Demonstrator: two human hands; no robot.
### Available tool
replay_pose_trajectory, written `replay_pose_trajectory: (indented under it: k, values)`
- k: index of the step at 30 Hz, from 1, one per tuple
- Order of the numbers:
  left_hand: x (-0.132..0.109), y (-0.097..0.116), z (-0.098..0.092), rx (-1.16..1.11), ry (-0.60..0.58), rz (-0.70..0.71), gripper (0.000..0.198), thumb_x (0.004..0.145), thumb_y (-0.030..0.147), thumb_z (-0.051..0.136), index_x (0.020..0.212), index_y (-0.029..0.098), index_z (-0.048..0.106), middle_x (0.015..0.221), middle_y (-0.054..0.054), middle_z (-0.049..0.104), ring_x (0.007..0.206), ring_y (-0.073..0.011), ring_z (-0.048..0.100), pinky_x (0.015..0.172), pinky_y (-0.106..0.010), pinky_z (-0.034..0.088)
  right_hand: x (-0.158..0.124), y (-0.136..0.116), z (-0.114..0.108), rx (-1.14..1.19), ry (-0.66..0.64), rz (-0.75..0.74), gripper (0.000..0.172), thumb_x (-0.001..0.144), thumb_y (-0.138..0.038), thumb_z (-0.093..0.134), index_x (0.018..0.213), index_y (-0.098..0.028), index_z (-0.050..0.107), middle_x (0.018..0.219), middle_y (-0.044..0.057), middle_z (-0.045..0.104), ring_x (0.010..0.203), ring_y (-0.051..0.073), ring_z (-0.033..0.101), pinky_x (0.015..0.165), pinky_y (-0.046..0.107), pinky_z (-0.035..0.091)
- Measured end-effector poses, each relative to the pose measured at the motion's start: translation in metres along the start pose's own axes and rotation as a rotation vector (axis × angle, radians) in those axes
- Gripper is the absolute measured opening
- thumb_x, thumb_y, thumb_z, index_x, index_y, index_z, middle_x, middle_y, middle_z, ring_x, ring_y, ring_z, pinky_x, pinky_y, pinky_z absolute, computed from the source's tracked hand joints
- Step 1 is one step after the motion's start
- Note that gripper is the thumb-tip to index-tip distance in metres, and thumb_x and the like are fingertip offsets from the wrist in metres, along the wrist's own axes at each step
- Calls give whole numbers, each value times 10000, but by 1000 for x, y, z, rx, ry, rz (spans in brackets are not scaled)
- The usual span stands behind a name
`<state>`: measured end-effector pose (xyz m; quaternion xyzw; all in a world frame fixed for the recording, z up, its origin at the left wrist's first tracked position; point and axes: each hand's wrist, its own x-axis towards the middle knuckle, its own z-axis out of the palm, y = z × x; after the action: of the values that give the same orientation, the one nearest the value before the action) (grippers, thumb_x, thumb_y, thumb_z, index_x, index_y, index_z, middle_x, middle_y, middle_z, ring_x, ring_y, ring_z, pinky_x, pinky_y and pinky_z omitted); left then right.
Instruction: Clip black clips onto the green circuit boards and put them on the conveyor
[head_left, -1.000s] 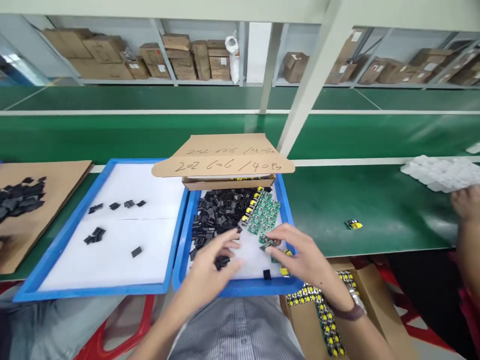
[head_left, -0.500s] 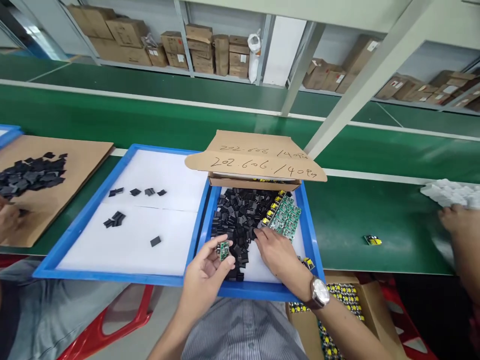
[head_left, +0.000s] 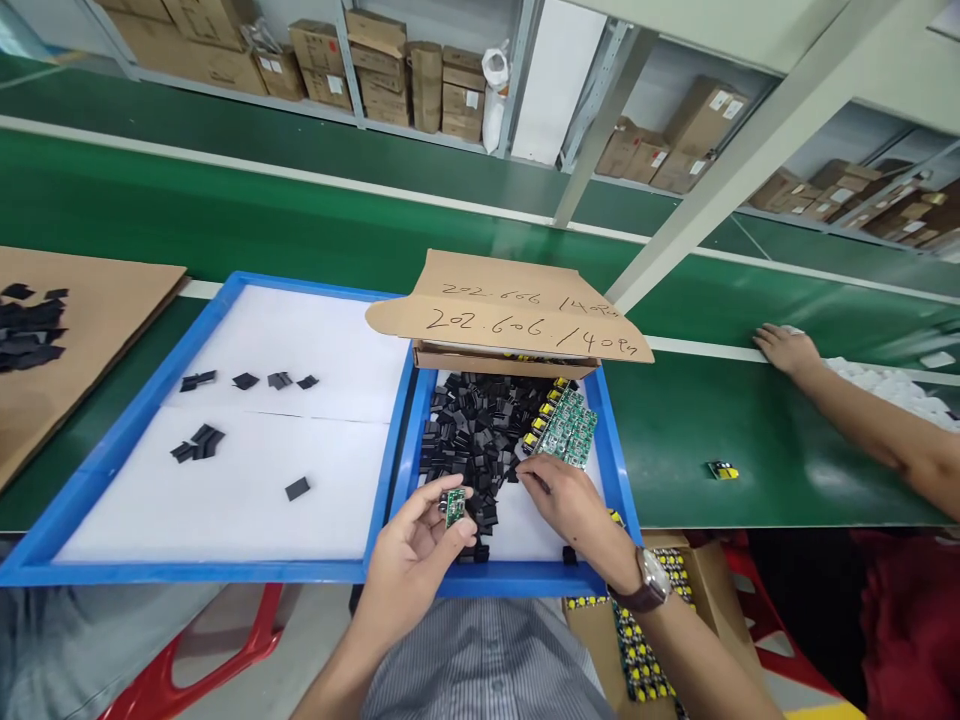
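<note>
Two blue trays sit side by side on the long green bench point(head_left: 697, 440) that fills the middle of the frame. The large blue tray point(head_left: 187, 573), at lower left, has a white liner with a few black pieces scattered on it. The smaller blue tray point(head_left: 517, 580), at lower centre, lies touching its right side. A cardboard flap point(head_left: 510, 310) with handwritten numbers overhangs the smaller tray's far end. Below the flap a heap of black pieces point(head_left: 472, 430) covers the tray's left half, and a cluster of green circuit boards point(head_left: 566, 432) lies just beside it to the right.

At the right edge of the frame, another person's hand point(head_left: 784, 348) rests flat on the bench.

At bottom centre my left hand point(head_left: 409, 555) is closed in a pinch, thumb and fingers holding one small green board point(head_left: 454, 505) above the near end of the smaller tray. My right hand point(head_left: 570, 510) lies palm down to its right, fingertips on the edge of the black heap; whether they have pinched a piece I cannot tell. One tiny yellow-and-black part point(head_left: 722, 470) lies alone on the bench to the right.
</note>
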<state>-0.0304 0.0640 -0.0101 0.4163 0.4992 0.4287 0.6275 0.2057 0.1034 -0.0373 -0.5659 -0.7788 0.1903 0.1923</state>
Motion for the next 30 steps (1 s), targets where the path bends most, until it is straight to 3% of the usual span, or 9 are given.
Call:
replay_pose_trajectory:
  k: [6,11,15,18,23,30]
  values:
    - [2,2,4,-27,-10,-26,422,895,344,743,1283,227,626,1197,-89,719,794,-158,724,808,-352,654,-2,-3,-1,24,3,30,164,970,-165,606,1094,-192,710,1049,93,778,888,248,760,805,386,618]
    - [4,8,8,-65,-20,-36,401,899,354,743,1259,213,638,1224,-92,694,811,-152,710,800,-324,644,1,3,-10,199,29,26,217,974,-170,579,1114,-218,738,1050,83,756,905,217,733,837,367,607]
    - [5,7,11,-125,-99,-67,453,910,330,740,1315,181,601,994,-65,740,847,-169,714,848,-317,624,2,7,-13,335,42,102,274,945,-178,615,1203,-202,705,976,65,748,811,193,711,757,340,600]
    - [5,6,13,-142,-130,-96,513,926,314,724,1387,172,546,943,-62,751,881,-183,728,885,-331,610,2,6,-16,411,51,103,196,942,-200,633,1109,-212,734,946,54,742,788,186,701,733,330,588]
    - [4,4,21,-118,-91,-139,597,912,336,738,1438,179,505,995,-74,750,838,-191,741,875,-369,617,2,4,-22,513,63,53,140,937,-182,639,965,-239,763,1007,51,758,948,211,723,858,354,583]
    - [7,-1,31,-107,-65,-89,526,912,334,737,1387,194,559,1005,-64,746,864,-190,738,873,-355,616,2,2,-19,580,94,70,273,898,-132,605,1114,-240,732,996,44,736,839,178,720,790,327,612]
